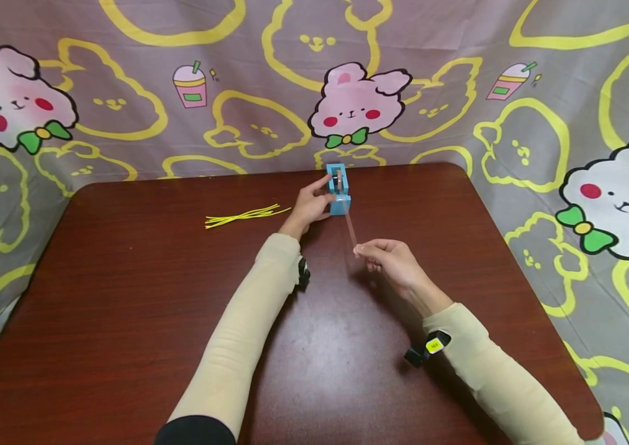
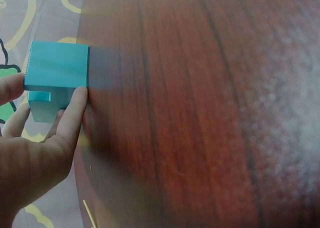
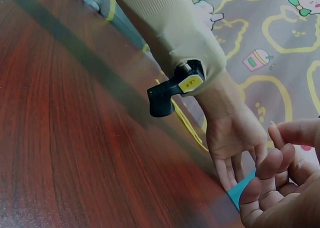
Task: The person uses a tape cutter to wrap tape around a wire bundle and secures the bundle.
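Observation:
A blue tape dispenser (image 1: 339, 206) with a roll in it stands near the table's back edge. My left hand (image 1: 309, 207) grips its left side; in the left wrist view the fingers of that hand (image 2: 42, 143) lie along the dispenser (image 2: 57, 65). From its front a strip of clear tape (image 1: 351, 228) stretches toward me, its end pinched between thumb and forefinger of my right hand (image 1: 398, 266). The right wrist view shows the right hand (image 3: 285, 188) close up, partly covering the dispenser (image 3: 240, 190), with the left hand (image 3: 235, 138) behind.
Several thin yellow strips (image 1: 244, 216) lie crossed on the brown table (image 1: 125, 296), left of the left hand. A patterned cloth (image 1: 270, 74) hangs behind the table and along its sides.

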The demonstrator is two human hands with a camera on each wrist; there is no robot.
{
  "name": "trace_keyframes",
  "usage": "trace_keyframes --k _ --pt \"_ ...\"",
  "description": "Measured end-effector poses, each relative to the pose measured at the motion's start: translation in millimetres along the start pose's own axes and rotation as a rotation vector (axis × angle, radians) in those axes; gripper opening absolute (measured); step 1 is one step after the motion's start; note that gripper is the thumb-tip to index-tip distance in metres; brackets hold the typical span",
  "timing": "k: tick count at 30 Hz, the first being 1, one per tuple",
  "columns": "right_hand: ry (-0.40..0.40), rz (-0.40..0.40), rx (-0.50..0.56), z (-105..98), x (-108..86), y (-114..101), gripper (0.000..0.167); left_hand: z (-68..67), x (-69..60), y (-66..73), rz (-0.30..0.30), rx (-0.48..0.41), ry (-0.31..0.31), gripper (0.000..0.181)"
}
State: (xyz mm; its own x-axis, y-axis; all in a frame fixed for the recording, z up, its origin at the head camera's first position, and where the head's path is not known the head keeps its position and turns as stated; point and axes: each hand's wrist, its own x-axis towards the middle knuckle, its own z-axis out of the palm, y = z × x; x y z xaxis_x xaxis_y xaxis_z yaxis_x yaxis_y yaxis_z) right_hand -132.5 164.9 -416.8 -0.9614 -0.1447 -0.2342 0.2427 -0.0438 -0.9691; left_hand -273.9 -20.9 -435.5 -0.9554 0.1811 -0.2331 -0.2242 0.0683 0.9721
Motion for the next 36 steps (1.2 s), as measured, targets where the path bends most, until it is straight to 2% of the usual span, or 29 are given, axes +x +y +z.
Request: trace_keyframes --k 13,22,28,36 --pt "-0.024 -0.021 -0.015 -4 -7.3 2 0.017 -2.3 1.1 -1.4 0.004 0.008 -0.003 0.056" --pt "-0.022 -0.017 -0.036 -4 -14.5 4 0.020 -2.3 1.6 -2.1 -0.008 0.001 0.004 0.056" --pt "-0.027 0.002 -0.038 -5 -19.8 4 0.016 -1.8 2.4 -2.0 -0.015 -0.008 -0.004 0.055" --pt "-0.031 -0.011 -0.033 -6 -24.9 4 0.014 -1.2 4.0 -1.9 -0.016 -0.012 0.004 0.055"
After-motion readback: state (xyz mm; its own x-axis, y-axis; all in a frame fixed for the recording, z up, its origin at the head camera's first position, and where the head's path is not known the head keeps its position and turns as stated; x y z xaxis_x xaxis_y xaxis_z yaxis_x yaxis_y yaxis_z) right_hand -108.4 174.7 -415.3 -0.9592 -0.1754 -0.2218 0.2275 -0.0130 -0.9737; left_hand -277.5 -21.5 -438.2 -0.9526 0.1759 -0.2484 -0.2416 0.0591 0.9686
